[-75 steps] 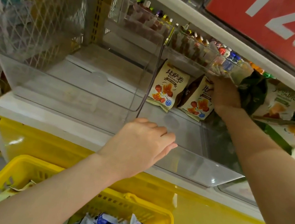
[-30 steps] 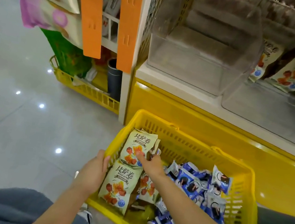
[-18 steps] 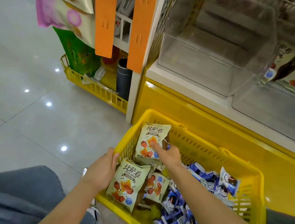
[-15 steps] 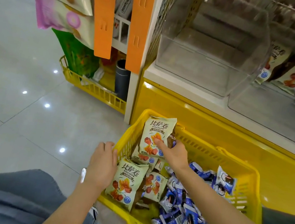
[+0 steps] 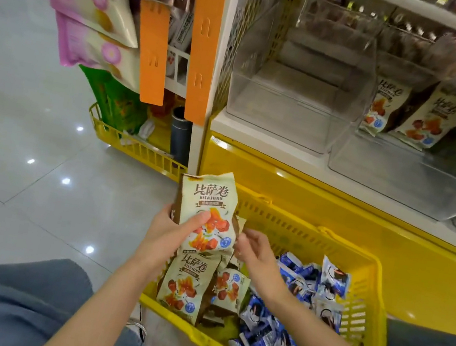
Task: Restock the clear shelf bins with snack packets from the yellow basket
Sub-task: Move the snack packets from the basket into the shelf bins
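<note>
Starting with the head view, a cream snack packet (image 5: 207, 199) is seen held upright over the left end of the yellow basket (image 5: 376, 291). It is gripped by the left hand (image 5: 168, 235), with the thumb laid across its printed front and the fingers wrapped behind. The right hand (image 5: 257, 254) is held just right of that packet with its fingers loosely curled toward the packet's edge; whether anything is pinched there cannot be told. More cream packets (image 5: 183, 286) are piled in the left part of the basket, and blue packets (image 5: 286, 321) are heaped in its right part. The basket is set on the tiled floor (image 5: 15, 137) between denim-clad knees (image 5: 3, 301), near the yellow base of the shelf. On the white shelf (image 5: 268, 141) beyond it, a left clear bin (image 5: 292, 108) is placed beside a right clear bin (image 5: 407, 178), and two stocked packets (image 5: 429, 119) are stood upright at the far end of the right one. Orange strips (image 5: 153, 54) and pink hanging bags (image 5: 90, 14) are seen at the far left.
</note>
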Available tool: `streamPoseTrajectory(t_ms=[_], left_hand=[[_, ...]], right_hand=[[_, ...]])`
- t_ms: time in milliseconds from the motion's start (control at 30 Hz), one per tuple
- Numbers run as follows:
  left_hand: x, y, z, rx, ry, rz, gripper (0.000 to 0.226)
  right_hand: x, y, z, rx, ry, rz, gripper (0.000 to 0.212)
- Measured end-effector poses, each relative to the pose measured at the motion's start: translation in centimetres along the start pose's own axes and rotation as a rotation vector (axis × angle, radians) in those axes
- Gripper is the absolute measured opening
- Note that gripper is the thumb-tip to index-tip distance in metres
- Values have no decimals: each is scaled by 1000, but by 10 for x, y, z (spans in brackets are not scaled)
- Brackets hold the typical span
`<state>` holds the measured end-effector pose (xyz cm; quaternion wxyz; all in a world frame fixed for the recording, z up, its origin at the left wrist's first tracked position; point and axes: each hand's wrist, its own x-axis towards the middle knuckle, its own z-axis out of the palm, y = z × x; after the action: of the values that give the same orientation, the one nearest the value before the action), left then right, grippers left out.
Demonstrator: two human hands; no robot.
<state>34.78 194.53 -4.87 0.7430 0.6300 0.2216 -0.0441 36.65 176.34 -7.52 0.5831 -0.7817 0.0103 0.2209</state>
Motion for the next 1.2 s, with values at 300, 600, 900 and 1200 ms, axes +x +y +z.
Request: streamPoseTrajectory(t_ms=[300, 600, 900, 1200], left_hand=[[-1, 6, -7, 57, 118, 138, 33], [-8, 28, -2, -43, 82, 144, 51], [-22, 75, 46, -21, -24, 288, 66], [-14, 102, 126, 71, -205, 363, 38]], right_hand=[[17, 75, 55, -131, -141, 311, 29], [20, 64, 52, -205, -6, 217, 54], [-8, -6, -61, -161, 200, 55, 46], [-52, -112, -200, -194, 631, -292, 34]])
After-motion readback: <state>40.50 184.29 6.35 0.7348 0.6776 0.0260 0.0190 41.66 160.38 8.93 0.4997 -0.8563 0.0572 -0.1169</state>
